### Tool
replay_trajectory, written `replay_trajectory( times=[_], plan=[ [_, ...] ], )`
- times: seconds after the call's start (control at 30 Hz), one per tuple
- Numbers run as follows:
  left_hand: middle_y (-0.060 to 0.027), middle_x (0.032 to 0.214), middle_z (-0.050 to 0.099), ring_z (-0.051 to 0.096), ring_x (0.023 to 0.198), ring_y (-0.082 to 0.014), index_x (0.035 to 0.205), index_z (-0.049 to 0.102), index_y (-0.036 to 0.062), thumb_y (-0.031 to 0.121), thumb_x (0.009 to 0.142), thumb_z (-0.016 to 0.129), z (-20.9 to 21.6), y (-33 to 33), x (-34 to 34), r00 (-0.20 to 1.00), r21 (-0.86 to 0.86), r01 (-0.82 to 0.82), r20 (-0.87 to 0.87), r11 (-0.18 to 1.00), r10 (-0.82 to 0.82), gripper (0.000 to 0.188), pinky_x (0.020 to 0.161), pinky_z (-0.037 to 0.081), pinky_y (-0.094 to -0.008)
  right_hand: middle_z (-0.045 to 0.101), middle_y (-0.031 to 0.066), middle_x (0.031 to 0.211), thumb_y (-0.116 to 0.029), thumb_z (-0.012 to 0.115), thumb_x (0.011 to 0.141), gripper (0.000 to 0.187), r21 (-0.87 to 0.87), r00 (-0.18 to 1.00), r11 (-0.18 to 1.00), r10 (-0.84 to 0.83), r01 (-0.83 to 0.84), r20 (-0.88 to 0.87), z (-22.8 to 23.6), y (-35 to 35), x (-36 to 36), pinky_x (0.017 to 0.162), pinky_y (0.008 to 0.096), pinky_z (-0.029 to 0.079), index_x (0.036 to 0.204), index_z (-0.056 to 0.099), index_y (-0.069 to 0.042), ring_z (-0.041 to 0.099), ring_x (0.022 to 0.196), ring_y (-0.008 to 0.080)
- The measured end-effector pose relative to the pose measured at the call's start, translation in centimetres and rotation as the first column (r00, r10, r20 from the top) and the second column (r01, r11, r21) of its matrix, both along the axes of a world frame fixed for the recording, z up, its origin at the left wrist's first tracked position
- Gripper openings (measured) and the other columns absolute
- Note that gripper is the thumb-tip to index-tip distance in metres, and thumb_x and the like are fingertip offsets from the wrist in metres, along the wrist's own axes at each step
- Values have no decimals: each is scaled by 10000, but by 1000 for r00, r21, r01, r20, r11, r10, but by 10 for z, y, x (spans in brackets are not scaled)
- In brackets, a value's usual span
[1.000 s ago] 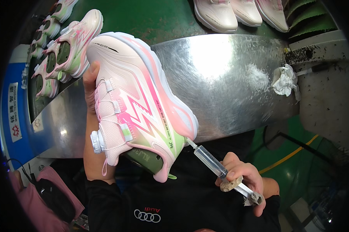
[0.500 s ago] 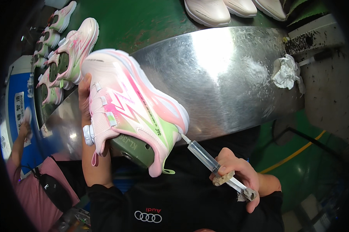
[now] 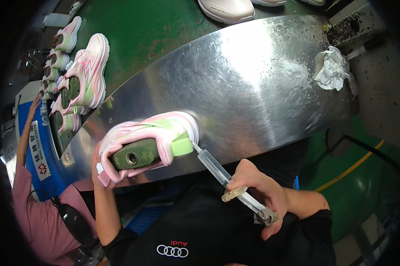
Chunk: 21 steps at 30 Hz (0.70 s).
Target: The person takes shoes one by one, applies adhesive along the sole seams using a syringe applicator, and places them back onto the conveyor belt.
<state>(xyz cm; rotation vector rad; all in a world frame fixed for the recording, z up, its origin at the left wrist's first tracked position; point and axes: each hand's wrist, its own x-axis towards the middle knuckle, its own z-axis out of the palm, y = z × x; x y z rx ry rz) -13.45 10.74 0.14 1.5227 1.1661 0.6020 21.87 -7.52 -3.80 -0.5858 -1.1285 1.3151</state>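
Observation:
A pink, white and green sneaker (image 3: 163,125) is tilted over the near part of the metal plate, its opening toward me. Inside it sits a dark green shoe last (image 3: 143,151) with a round hole. My left hand (image 3: 97,167) grips the sneaker at its left end, the fingers partly hidden behind it. In my right hand (image 3: 265,188) is a clear plastic syringe (image 3: 215,168), held by its wrapped flange and plunger end. The syringe's narrow tip meets the sole edge at the heel, beside the green pull tab (image 3: 182,145).
The shiny metal plate (image 3: 200,84) spans the middle. Several similar sneakers (image 3: 94,66) line the left side. Beige shoes (image 3: 228,9) stand at the top edge. Crumpled white paper (image 3: 332,68) lies at the right. A co-worker's pink sleeve (image 3: 24,188) shows at the left.
The sneaker has turned and tipped, so its heel and opening now show more. The syringe tip has moved left and up with my right hand, staying at the heel edge.

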Motion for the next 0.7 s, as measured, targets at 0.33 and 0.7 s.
replay_trajectory(
  times=[0.33, 0.7],
  plan=[
    [-248, 1217, 504, 563, 1074, -356, 1283, 369, -92, 124, 889, 499, 9, -83, -5, 866, -570, -251, 228, 782, 444, 467, 865, 536, -415, 559, 77, 1142, -642, 695, 624, 942, 30, 994, 999, 20, -23, 109, 5, -1, -4, 788, 308, 306, 1268, 441, -4, 435, 885, 193],
    [-170, 1389, 385, 418, 1266, -306, 1429, 197, 29, 80, 648, 739, 4, -131, 38, 780, -762, 6, 408, 647, 474, 952, 1080, 307, -432, 566, 101, 1151, -641, 709, 608, 969, -1, 989, 1000, -22, 22, 147, 25, -7, -6, 767, 314, 306, 1257, 445, 27, 456, 849, 201]
  ],
)
